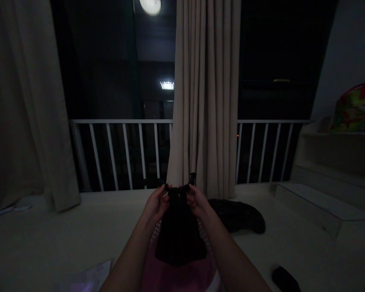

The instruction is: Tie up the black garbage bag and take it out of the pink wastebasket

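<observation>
Both of my hands hold up a small black garment (180, 231) by its top edge, which is gathered like a waistband. My left hand (157, 205) pinches the left corner, and my right hand (197, 200) pinches the right one. From there the dark cloth hangs down and widens toward its lower hem. Thin black bits stick up above my fingers, most of all at the right. Under the garment is a pink basket (149, 269) with holes in its sides, partly hidden by the cloth and my forearms. Dim light blurs the garment's exact kind.
A black bag-like bundle (240, 215) lies on the floor beyond my right arm. A small dark item (285, 279) is at lower right, printed paper (94, 275) at lower left. Ahead are a beige curtain (205, 101) and white railing (124, 121); pale steps (319, 202) stand right.
</observation>
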Demonstrator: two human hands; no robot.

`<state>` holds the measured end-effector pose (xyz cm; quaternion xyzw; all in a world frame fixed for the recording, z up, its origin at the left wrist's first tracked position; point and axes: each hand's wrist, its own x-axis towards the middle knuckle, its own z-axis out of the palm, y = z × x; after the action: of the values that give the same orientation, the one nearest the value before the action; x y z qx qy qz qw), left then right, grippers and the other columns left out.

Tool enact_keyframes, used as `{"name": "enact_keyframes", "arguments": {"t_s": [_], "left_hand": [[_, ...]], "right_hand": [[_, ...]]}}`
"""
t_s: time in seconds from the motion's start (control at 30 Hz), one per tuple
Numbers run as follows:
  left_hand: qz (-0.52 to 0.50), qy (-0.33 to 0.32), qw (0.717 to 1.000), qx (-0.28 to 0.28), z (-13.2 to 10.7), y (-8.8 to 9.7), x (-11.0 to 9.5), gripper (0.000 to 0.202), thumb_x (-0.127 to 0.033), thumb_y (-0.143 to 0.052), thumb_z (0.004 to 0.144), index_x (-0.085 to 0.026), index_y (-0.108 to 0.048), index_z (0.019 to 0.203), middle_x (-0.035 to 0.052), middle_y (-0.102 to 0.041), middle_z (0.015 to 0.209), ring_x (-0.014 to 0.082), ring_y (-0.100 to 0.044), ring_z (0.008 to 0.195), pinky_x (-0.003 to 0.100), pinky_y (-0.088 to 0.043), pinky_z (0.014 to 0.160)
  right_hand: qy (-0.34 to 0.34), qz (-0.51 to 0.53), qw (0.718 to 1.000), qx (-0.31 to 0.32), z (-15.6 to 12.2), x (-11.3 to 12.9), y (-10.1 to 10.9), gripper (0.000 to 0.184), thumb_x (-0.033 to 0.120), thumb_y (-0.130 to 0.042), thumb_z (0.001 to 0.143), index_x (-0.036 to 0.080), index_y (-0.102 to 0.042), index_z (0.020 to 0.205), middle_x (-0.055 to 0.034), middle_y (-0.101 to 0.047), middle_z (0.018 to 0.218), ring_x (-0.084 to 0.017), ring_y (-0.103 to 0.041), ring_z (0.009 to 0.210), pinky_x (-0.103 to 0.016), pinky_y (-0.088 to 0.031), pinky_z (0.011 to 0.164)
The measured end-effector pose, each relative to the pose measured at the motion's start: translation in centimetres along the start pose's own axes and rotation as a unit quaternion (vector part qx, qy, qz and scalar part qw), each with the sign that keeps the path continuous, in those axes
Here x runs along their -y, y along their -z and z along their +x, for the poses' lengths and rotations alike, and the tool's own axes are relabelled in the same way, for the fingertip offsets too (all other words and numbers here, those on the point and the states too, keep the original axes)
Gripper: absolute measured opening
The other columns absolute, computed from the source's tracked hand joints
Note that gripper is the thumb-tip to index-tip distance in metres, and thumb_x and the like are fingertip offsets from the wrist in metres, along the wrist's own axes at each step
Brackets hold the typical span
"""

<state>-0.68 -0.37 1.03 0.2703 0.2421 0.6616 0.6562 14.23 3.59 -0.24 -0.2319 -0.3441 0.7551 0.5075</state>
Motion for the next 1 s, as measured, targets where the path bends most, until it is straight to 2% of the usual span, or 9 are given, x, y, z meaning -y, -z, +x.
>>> {"name": "enact_keyframes", "arguments": {"t_s": [0.07, 0.17, 0.4, 0.57, 0.7, 0.83, 1.0], "left_hand": [[-0.001, 0.006, 1.0, -0.001, 0.2, 0.1, 0.1, 0.009, -0.018, -0.049, 0.086, -0.014, -0.056, 0.085, -0.0007, -0.062, 0.072, 0.0015, -0.045, 0.037, 0.011, -0.037, 0.031], [0.003, 0.011, 1.0, -0.005, 0.3, 0.2, 0.1, 0.009, -0.02, -0.049, 0.086, -0.014, -0.055, 0.085, -0.0008, -0.062, 0.071, 0.0017, -0.044, 0.037, 0.012, -0.037, 0.033], [0.022, 0.014, 0.999, -0.033, 0.0, -0.2, 0.1, 0.007, -0.022, -0.046, 0.089, -0.017, -0.048, 0.086, -0.0007, -0.062, 0.074, 0.0026, -0.046, 0.036, 0.013, -0.036, 0.032], [0.041, 0.017, 0.999, -0.031, -0.1, -0.2, 0.2, 0.006, -0.026, -0.044, 0.09, -0.02, -0.042, 0.092, 0.0015, -0.064, 0.083, 0.0045, -0.05, 0.038, 0.014, -0.037, 0.033], [0.062, 0.013, 0.997, -0.035, -0.1, -0.2, 0.5, 0.008, -0.028, -0.045, 0.089, -0.021, -0.041, 0.088, -0.0013, -0.061, 0.074, 0.0022, -0.04, 0.031, 0.013, -0.029, 0.03], [0.079, 0.029, 0.996, -0.02, -0.2, -0.4, 0.5, 0.013, -0.03, -0.042, 0.089, -0.02, -0.04, 0.08, -0.0051, -0.055, 0.065, -0.0005, -0.028, 0.028, 0.011, -0.017, 0.029], [0.225, 0.008, 0.974, -0.027, 0.0, 0.1, 1.1, 0.015, -0.033, -0.043, 0.086, -0.022, -0.038, 0.078, -0.0082, -0.051, 0.058, 0.0011, -0.028, 0.026, 0.012, -0.013, 0.028]], "right_hand": [[-0.041, 0.042, 0.998, 0.023, -0.3, 0.3, -0.1, 0.021, 0.031, -0.043, 0.086, 0.013, -0.053, 0.085, 0.0044, -0.048, 0.049, 0.0, -0.022, 0.029, -0.012, -0.016, 0.027], [-0.069, 0.08, 0.994, 0.042, -0.6, 0.6, -0.4, 0.029, 0.03, -0.034, 0.091, 0.009, -0.055, 0.087, 0.0011, -0.054, 0.055, 0.0, -0.021, 0.029, -0.012, -0.016, 0.026], [-0.063, 0.076, 0.994, 0.039, -1.2, 0.6, -1.2, 0.031, 0.034, -0.029, 0.092, 0.015, -0.051, 0.082, -0.0016, -0.063, 0.074, 0.0, -0.027, 0.028, -0.014, -0.019, 0.025], [-0.062, 0.058, 0.996, 0.04, -1.4, 0.5, -1.4, 0.023, 0.033, -0.028, 0.093, 0.019, -0.043, 0.082, 0.0025, -0.059, 0.064, -0.001, -0.026, 0.026, -0.013, -0.016, 0.027], [-0.053, 0.012, 0.998, 0.042, -0.9, 0.1, -1.0, 0.019, 0.032, -0.029, 0.092, 0.02, -0.039, 0.081, 0.005, -0.054, 0.058, -0.001, -0.023, 0.025, -0.013, -0.009, 0.028], [-0.038, -0.065, 0.997, 0.014, -0.6, -0.4, -0.7, 0.02, 0.032, -0.03, 0.092, 0.02, -0.036, 0.077, 0.0076, -0.05, 0.053, -0.002, -0.023, 0.023, -0.014, -0.009, 0.027], [-0.009, -0.18, 0.983, -0.032, -0.4, -0.8, -0.8, 0.019, 0.03, -0.031, 0.09, 0.019, -0.039, 0.077, 0.0072, -0.051, 0.049, -0.003, -0.024, 0.021, -0.016, -0.011, 0.026]]}}
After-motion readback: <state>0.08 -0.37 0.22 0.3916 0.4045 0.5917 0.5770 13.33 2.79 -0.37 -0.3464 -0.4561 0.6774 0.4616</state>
